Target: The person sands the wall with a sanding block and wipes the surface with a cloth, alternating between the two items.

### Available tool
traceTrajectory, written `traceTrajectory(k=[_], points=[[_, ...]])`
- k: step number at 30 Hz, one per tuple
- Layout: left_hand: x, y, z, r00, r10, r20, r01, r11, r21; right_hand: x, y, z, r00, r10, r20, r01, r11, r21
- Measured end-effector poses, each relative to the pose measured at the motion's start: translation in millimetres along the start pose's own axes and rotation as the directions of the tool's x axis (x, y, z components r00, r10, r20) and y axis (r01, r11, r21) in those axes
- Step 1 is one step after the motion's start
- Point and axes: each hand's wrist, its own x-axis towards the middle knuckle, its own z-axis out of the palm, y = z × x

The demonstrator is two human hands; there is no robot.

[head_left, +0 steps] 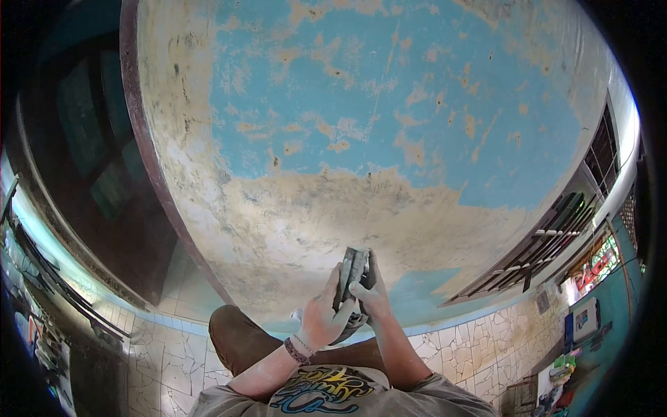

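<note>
Both left hand (pixel 318 318) and right hand (pixel 374 295) clasp a dark, flat slab (pixel 353 267) (layered).

A dark grey, flat, oblong object (pixel 354 267), seemingly made of layered slabs with paler worn edges, stands nearly upright on its narrow end. It is clasped low down between the left hand (pixel 321 320) and the right hand (pixel 373 295), its top poking free above the fingers. What it is exactly cannot be told.

Partly hidden behind left hand (pixel 321 320): dark object (pixel 353 267), unidentifiable.
</note>
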Motion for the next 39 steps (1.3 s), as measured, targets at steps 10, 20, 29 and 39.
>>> traceTrajectory(k=[10, 20, 29, 39], points=[[-3, 3, -9, 1.0, 0.016, -0.004, -0.016, 0.992, -0.129, -8, -20, 20, 0.998, -0.054, -0.038, 0.055, 0.998, 0.026], [-4, 10, -3, 0.988, 0.154, -0.017, -0.149, 0.973, 0.175, -6, -16, 22, 0.993, -0.052, -0.104, 0.045, 0.997, -0.069], [40, -50, -145, 0.867, -0.495, -0.054, 0.089, 0.261, -0.961, 6, 4, -89, 0.89, -0.101, -0.444, 0.097, 0.995, -0.031], [92, 60, -120, 0.801, -0.347, -0.488, -0.216, 0.592, -0.776, -31, 7, -110, 0.831, 0.016, -0.557, 0.022, 0.998, 0.06]])
